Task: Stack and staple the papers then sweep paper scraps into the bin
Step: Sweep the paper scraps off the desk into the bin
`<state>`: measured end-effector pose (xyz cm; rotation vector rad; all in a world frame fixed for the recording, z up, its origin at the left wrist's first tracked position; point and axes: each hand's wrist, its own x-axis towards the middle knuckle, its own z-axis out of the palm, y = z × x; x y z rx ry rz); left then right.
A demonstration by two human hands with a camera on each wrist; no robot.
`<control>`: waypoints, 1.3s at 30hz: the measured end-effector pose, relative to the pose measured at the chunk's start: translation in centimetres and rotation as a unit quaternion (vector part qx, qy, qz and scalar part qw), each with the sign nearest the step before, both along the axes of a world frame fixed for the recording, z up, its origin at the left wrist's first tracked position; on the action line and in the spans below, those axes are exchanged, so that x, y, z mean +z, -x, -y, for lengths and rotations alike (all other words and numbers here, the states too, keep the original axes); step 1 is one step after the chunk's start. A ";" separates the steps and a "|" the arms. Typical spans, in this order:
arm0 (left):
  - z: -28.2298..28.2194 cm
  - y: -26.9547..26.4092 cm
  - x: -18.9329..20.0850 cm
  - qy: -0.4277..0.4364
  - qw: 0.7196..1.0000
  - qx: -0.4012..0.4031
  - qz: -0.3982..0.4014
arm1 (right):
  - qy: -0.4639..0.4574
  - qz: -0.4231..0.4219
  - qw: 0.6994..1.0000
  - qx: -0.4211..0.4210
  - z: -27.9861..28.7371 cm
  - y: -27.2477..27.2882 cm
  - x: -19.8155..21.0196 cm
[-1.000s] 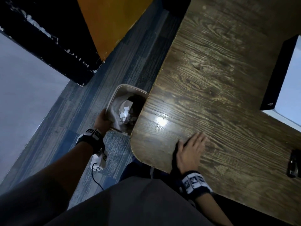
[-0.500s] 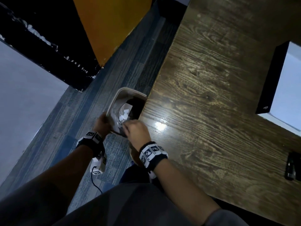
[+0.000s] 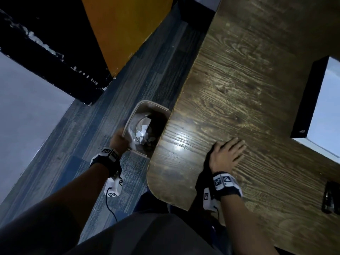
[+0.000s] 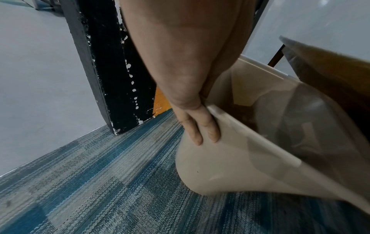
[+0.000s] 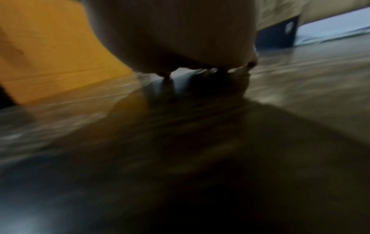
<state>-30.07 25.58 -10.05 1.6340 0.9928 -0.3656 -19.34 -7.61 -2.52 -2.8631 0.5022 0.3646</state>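
A beige bin (image 3: 132,117) is held tilted against the left edge of the wooden table (image 3: 239,89), its far side tucked under the tabletop. White paper scraps (image 3: 142,132) lie inside it. My left hand (image 3: 118,139) grips the bin's near rim; in the left wrist view its fingers (image 4: 200,129) press on the outer wall of the bin (image 4: 220,166). My right hand (image 3: 227,153) lies flat on the tabletop near the front corner, fingers straight and spread, holding nothing. The right wrist view is blurred and shows the right hand's fingertips (image 5: 238,80) on the wood.
A black stapler (image 3: 330,196) lies at the table's right edge. A white sheet on a black pad (image 3: 311,100) sits at the far right. Blue carpet (image 3: 73,153) surrounds the bin. An orange panel (image 3: 125,28) and a black post (image 3: 55,57) stand beyond it.
My right hand was over the bin's mouth half a second ago; it has swung back right and now lies flat on the table. My left hand kept its hold on the bin.
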 end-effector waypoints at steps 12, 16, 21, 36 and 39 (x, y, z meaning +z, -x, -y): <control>-0.1 -2.1 -0.5 -0.005 1.000 -0.003 -0.006 | -0.073 -0.053 0.900 0.426 -16.7 4.9 -0.1; -0.1 -2.6 -0.6 0.003 1.000 -0.008 -0.015 | -0.186 -0.091 0.841 0.499 -18.2 3.6 0.2; -1.1 -3.3 -1.9 -0.024 0.999 -0.014 -0.021 | -0.349 0.024 0.915 0.203 -15.2 -3.8 2.6; -1.3 -7.6 0.7 -0.100 0.994 -0.047 -0.017 | -0.010 -0.103 0.832 0.544 -18.5 -5.8 0.8; -1.2 -7.7 1.0 -0.122 0.990 -0.070 -0.012 | -0.026 -0.126 0.823 0.553 -19.6 -4.2 1.0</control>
